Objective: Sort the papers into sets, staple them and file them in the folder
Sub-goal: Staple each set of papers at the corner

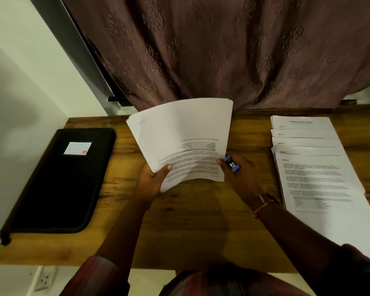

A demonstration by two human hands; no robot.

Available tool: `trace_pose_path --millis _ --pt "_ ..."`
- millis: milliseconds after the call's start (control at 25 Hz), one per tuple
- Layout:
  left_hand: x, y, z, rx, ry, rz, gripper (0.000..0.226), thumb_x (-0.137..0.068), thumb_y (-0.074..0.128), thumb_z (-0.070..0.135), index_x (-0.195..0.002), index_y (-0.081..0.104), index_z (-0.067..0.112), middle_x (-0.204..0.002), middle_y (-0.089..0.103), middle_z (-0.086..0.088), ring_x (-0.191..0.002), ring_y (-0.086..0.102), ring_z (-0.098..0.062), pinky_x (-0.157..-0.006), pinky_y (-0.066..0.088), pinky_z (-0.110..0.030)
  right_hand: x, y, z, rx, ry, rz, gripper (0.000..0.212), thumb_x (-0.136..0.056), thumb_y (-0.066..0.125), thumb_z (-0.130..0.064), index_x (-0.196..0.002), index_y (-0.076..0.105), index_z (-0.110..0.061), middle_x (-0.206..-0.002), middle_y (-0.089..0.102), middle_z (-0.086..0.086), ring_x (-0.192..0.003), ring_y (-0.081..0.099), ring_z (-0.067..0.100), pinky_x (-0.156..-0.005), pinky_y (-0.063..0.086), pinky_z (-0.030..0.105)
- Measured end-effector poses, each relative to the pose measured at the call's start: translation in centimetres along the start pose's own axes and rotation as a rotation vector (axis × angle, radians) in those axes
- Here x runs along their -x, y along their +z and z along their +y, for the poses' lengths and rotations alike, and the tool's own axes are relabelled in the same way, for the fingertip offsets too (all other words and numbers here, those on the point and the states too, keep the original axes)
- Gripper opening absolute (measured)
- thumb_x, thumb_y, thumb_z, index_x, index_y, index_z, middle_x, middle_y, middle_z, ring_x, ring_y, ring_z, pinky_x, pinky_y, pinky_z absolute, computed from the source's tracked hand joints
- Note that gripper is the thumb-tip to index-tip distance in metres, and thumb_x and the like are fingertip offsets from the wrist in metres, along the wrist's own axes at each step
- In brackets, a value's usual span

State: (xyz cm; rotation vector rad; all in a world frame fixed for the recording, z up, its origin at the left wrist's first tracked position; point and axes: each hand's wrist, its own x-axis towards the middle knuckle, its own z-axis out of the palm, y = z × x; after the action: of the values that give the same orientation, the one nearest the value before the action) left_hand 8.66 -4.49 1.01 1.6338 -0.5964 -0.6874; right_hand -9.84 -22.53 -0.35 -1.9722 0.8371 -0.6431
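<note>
Black folder [60,180] closed, flat at counter [120,238] left edge. Left hand [152,180] gripping paper set [184,139] at lower corner, mid-counter. Right hand [239,176] pinching set's opposite edge, closed around blue stapler [231,164]. Staggered paper stacks [314,167] along right edge.
</note>
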Motion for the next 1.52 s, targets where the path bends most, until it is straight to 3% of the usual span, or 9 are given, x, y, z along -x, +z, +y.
trace_pose_path --millis 280,520,640,840,1000,1080,1200,1400,1520 --pt "0.5 0.0 -1.0 -0.002 -0.007 0.039 0.036 -0.099 0.062 0.018 -0.134 0.06 0.02 -0.123 0.071 0.008 -0.113 0.066 -0.007 -0.089 0.057 -0.024 0.4 0.3 0.8 0.0 -0.01 0.062 0.017 -0.095 0.064 -0.03 -0.099 0.063 -0.014 -0.098 0.064 -0.009 -0.079 0.062 -0.003 -0.065 0.048 0.002" --pt "0.8 0.1 -2.2 -0.105 -0.056 0.032 0.041 -0.096 0.066 0.022 -0.133 0.052 0.035 -0.124 0.062 0.016 -0.111 0.059 0.004 -0.087 0.052 -0.015 0.9 0.6 1.8 0.02 -0.002 0.007 0.011 -0.096 0.061 -0.032 -0.098 0.057 -0.022 -0.107 0.068 -0.003 -0.093 0.068 0.011 -0.068 0.052 0.006" --pt "0.4 -0.3 -2.7 -0.094 -0.077 0.037 0.042 -0.096 0.067 0.023 -0.135 0.054 0.031 -0.125 0.063 0.014 -0.113 0.059 -0.001 -0.093 0.052 -0.022 0.6 0.3 1.6 -0.025 0.015 -0.022 0.009 -0.097 0.06 -0.028 -0.101 0.054 -0.022 -0.111 0.064 -0.007 -0.094 0.063 0.011 -0.069 0.049 0.002" --pt "-0.1 -0.6 -2.9 -0.156 -0.13 -0.013 0.041 -0.096 0.067 0.022 -0.135 0.058 0.026 -0.124 0.066 0.011 -0.116 0.061 -0.007 -0.101 0.052 -0.032 0.2 0.5 2.2 0.023 0.089 -0.105 0.019 -0.097 0.06 -0.03 -0.112 0.058 -0.019 -0.12 0.069 0.005 -0.104 0.069 0.023 -0.078 0.061 0.028" --pt "-0.9 -2.7 -0.4 0.037 -0.181 -0.155 0.034 -0.096 0.065 0.013 -0.13 0.063 0.018 -0.122 0.072 0.002 -0.114 0.068 -0.02 -0.095 0.057 -0.039 -0.5 -0.5 1.0 -0.107 0.154 -0.171 0.009 -0.096 0.063 -0.03 -0.105 0.063 -0.029 -0.105 0.069 -0.017 -0.096 0.069 0.008 -0.07 0.056 0.014" --pt "-1.3 -3.7 0.8 0.108 -0.212 -0.262 0.037 -0.098 0.061 0.011 -0.135 0.058 0.013 -0.128 0.069 -0.007 -0.116 0.067 -0.027 -0.095 0.056 -0.044 -0.5 -0.8 0.8 -0.249 0.197 -0.232 0.016 -0.096 0.064 -0.028 -0.11 0.067 -0.021 -0.109 0.073 -0.009 -0.097 0.072 0.014 -0.075 0.06 0.024" --pt "-2.0 -4.6 2.2 0.05 -0.223 -0.286 0.038 -0.099 0.059 0.011 -0.137 0.056 0.015 -0.126 0.07 -0.006 -0.115 0.068 -0.027 -0.094 0.056 -0.042 0.4 -1.0 -0.3 -0.442 0.285 -0.278 0.023 -0.097 0.062 -0.02 -0.116 0.065 -0.008 -0.109 0.076 0.003 -0.092 0.074 0.023 -0.058 0.055 0.023" --pt "-3.0 -4.9 4.2 -0.017 -0.273 -0.37 0.033 -0.099 0.059 0.016 -0.132 0.06 0.02 -0.124 0.071 -0.005 -0.111 0.07 -0.023 -0.084 0.06 -0.036 1.7 -1.2 -1.1 -0.546 0.331 -0.341 0.022 -0.096 0.064 -0.019 -0.117 0.067 -0.014 -0.106 0.076 0.004 -0.078 0.072 0.019 -0.053 0.05 0.027" --pt "-2.8 -4.9 3.8 0.094 -0.408 -0.213 0.034 -0.099 0.059 0.034 -0.128 0.06 0.016 -0.124 0.071 -0.011 -0.103 0.073 -0.023 -0.072 0.061 -0.033 2.4 -0.4 -0.2 -0.59 0.446 -0.254 0.02 -0.096 0.065 -0.023 -0.114 0.071 -0.016 -0.096 0.074 0.015 -0.057 0.062 0.014 -0.045 0.045 0.025"
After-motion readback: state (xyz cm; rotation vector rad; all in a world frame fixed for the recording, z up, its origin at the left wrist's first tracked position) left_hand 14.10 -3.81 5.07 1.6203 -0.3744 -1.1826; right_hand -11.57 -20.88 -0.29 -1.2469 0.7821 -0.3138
